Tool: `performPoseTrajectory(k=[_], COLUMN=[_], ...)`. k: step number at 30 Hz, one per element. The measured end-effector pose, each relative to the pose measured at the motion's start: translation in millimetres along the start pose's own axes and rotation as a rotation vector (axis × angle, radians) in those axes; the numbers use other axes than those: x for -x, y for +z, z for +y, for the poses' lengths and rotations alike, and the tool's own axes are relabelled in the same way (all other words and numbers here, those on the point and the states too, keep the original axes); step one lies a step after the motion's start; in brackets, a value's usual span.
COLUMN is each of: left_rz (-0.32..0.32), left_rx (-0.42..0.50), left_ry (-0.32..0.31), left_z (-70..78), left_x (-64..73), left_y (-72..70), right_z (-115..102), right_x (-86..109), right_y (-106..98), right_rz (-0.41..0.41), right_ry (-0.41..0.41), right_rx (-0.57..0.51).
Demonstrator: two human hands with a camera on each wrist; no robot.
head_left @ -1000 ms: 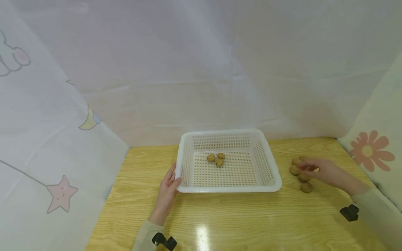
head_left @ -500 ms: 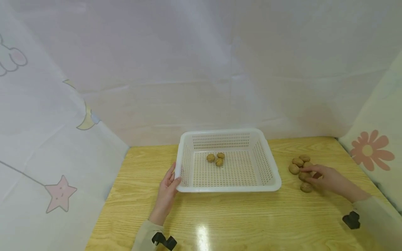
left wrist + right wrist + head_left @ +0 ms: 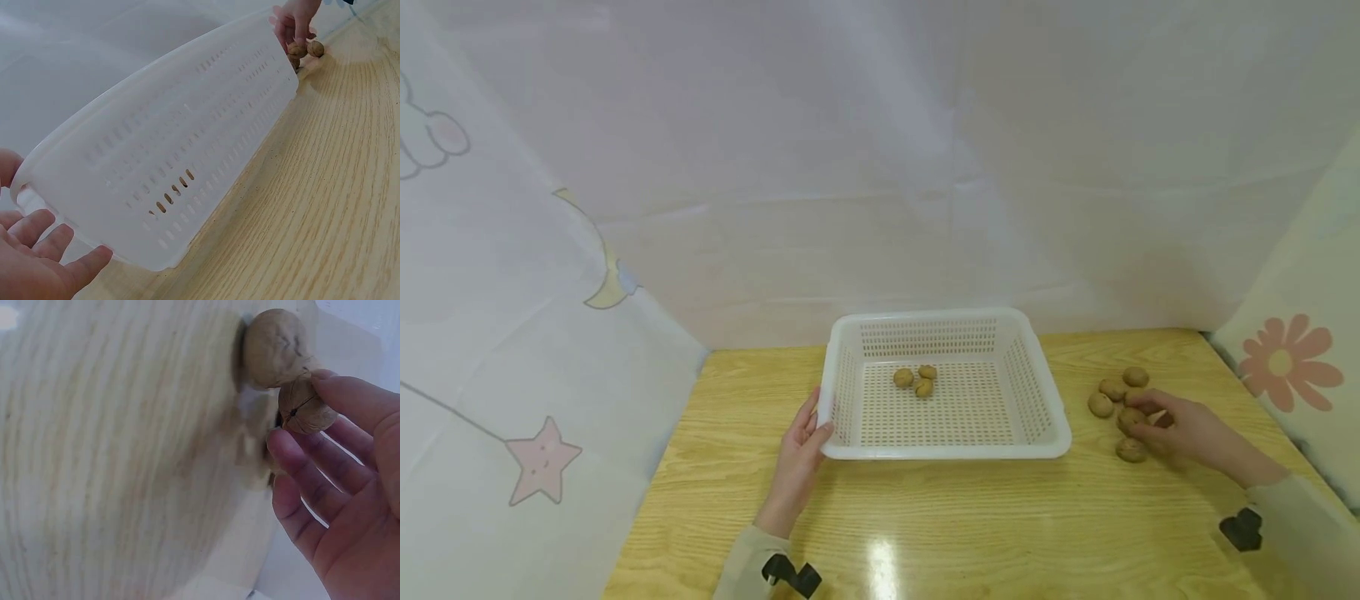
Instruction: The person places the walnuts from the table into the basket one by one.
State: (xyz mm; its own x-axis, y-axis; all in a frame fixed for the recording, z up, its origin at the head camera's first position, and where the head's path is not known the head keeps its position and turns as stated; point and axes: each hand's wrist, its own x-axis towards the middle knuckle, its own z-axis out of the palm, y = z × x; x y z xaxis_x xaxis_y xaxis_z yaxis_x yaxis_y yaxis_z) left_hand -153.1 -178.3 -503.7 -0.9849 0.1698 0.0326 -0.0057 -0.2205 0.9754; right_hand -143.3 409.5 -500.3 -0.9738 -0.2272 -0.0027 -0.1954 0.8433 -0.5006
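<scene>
Pale beige long fabric sleeve in front of and left of the white rectangular perforated plastic basket, black angular wrist-worn device at its cuff, matching beige fabric sleeve right of the basket, second black blocky device.

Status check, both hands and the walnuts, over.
Left hand gripping white basket. Right hand pinching one walnut, loose walnuts beside it. Three walnuts inside basket. Basket's right wall between those and held walnut.

A white slotted plastic basket sits open side up on the table, its left edge gripped by the left fingers, three brown walnuts clustered inside; to its right lie loose walnuts, one walnut pinched in the right fingers
</scene>
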Motion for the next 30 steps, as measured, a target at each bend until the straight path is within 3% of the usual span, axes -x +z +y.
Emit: performPoseTrajectory(k=[15,30], left_rz=[0.013,-0.006], left_rx=[0.004,0.001], left_ry=[-0.026,-0.025], left_z=[0.9,2.0], left_x=[2.2,2.4], left_y=[0.2,-1.9], right_z=[-61.2,-140.6], right_x=[-10.9,-67.9], right_y=[-35.0,-60.1], right_rz=[0.034,-0.038], right_ry=[-0.086,-0.172], right_rx=[0.027,-0.023])
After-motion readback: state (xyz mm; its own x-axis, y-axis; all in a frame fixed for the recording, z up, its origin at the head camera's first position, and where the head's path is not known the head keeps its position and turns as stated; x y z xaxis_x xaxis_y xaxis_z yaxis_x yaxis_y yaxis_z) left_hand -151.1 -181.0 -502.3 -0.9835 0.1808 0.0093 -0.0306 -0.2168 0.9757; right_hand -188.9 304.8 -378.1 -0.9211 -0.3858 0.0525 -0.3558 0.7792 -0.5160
